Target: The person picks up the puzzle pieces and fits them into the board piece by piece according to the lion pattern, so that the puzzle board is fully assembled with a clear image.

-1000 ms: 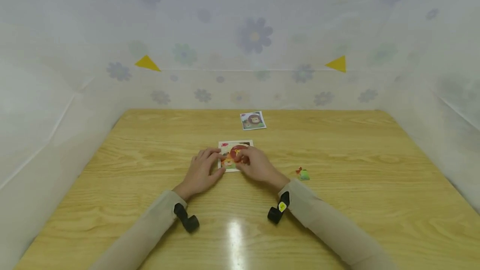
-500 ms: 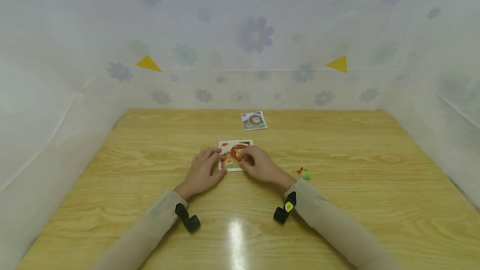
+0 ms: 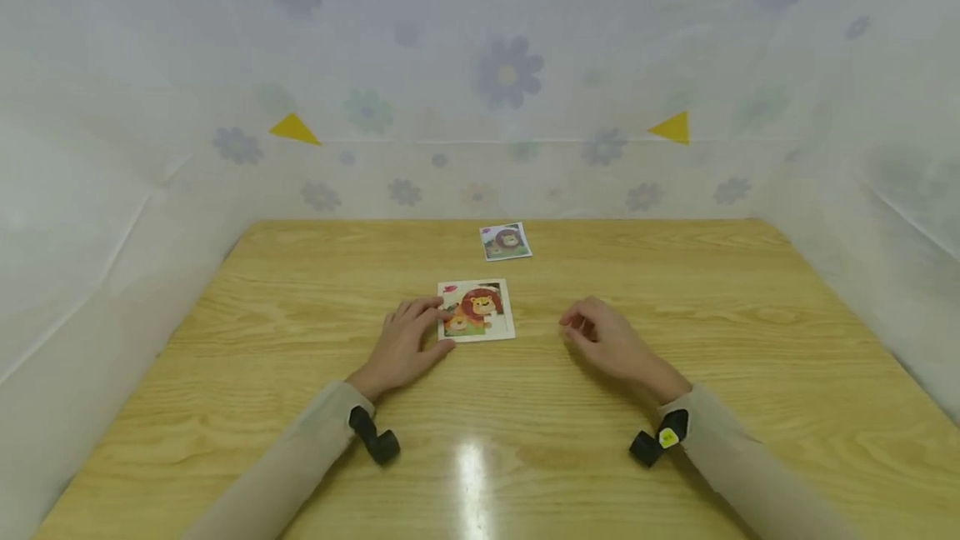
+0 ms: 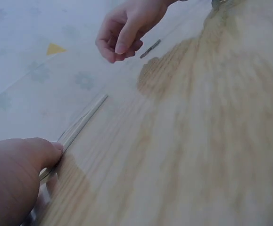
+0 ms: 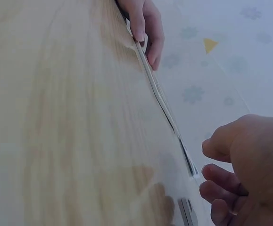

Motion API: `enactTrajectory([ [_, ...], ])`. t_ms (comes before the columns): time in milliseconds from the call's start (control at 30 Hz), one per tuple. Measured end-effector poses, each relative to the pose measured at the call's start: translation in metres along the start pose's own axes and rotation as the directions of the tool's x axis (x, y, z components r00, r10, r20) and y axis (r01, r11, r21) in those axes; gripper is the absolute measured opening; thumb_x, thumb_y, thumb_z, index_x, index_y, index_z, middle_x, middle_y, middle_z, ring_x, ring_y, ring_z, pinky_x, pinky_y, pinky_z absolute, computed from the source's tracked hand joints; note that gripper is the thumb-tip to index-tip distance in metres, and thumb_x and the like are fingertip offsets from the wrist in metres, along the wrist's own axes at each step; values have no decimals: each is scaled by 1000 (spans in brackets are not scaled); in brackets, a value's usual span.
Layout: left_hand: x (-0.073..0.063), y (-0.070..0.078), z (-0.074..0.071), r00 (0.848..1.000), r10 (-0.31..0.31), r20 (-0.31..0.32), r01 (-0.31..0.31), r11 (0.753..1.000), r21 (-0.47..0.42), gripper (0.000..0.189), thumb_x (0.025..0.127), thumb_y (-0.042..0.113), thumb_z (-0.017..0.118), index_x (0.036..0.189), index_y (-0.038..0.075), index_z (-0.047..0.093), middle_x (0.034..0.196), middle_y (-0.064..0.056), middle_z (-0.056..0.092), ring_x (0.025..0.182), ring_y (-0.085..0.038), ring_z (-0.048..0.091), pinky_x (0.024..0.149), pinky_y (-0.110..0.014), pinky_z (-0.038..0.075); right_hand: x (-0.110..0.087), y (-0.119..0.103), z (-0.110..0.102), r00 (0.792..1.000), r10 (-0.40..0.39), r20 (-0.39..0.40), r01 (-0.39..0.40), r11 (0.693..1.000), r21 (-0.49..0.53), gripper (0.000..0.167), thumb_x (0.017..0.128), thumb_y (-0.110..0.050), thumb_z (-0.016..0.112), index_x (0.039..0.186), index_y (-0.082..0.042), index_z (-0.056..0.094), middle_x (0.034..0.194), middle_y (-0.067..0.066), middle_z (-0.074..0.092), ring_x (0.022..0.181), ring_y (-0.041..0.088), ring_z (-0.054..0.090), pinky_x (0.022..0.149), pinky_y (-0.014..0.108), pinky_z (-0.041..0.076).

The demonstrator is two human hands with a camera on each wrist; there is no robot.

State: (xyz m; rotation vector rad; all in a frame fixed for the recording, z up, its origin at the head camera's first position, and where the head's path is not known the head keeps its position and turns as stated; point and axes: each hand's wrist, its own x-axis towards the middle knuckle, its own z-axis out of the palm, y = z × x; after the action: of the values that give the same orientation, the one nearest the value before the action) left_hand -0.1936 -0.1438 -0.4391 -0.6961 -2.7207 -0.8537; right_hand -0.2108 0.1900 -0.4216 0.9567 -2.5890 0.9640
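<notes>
In the head view, a square lion puzzle [image 3: 476, 309] with a white border lies mid-table, a pale bare patch at its lower right. My left hand [image 3: 407, 344] rests at its left side, one finger over the border and the thumb [image 4: 46, 153] at the near corner. My right hand [image 3: 611, 342] is above the table to the right of the puzzle, fingers loosely bent and nothing visible in them. A thin loose puzzle piece [image 5: 187, 212] lies on the table near that hand in the right wrist view; the hand hides it in the head view.
A small picture card [image 3: 506, 241] with the same lion scene lies farther back on the wooden table [image 3: 337, 265]. White floral sheeting [image 3: 420, 65] rises behind the table and along both sides, with two yellow triangles on the back.
My right hand has drawn away from the puzzle to the right, uncovering its lower right part and covering the loose piece. The left hand has stayed in place.
</notes>
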Motion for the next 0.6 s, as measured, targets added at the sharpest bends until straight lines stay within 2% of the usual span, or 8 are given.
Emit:
enactTrajectory([
  [100,0,-2,0,1000,8,4,-8,1000,1,43,90,33,67,128,13,62,143,-11,48,126,-30,43,92,-51,34,-11,8,-12,1000,10,1,-10,999,-34,11,86,0,68,96,-3,66,83,4,57,68,7,49,60,25,45],
  [333,-2,-3,-3,999,43,21,-43,999,9,48,89,32,67,133,13,59,146,-11,46,127,-32,42,94,-54,33,-30,15,-30,988,114,101,-104,990,-100,22,87,-13,72,105,-4,65,89,6,51,71,10,39,62,24,37],
  [467,-2,-2,-3,998,46,51,-48,998,34,50,91,35,64,136,16,56,149,-9,43,130,-31,40,97,-54,32,-35,15,-34,980,132,152,-120,989,-85,25,87,-19,73,107,-7,66,89,5,47,72,11,36,62,23,35],
  [600,-3,-2,-2,997,49,66,-52,998,46,50,92,37,62,137,17,56,150,-7,42,130,-30,40,97,-53,32,-34,17,-33,978,114,172,-106,993,-57,23,85,-18,74,102,-7,64,90,4,51,72,10,37,62,23,35],
])
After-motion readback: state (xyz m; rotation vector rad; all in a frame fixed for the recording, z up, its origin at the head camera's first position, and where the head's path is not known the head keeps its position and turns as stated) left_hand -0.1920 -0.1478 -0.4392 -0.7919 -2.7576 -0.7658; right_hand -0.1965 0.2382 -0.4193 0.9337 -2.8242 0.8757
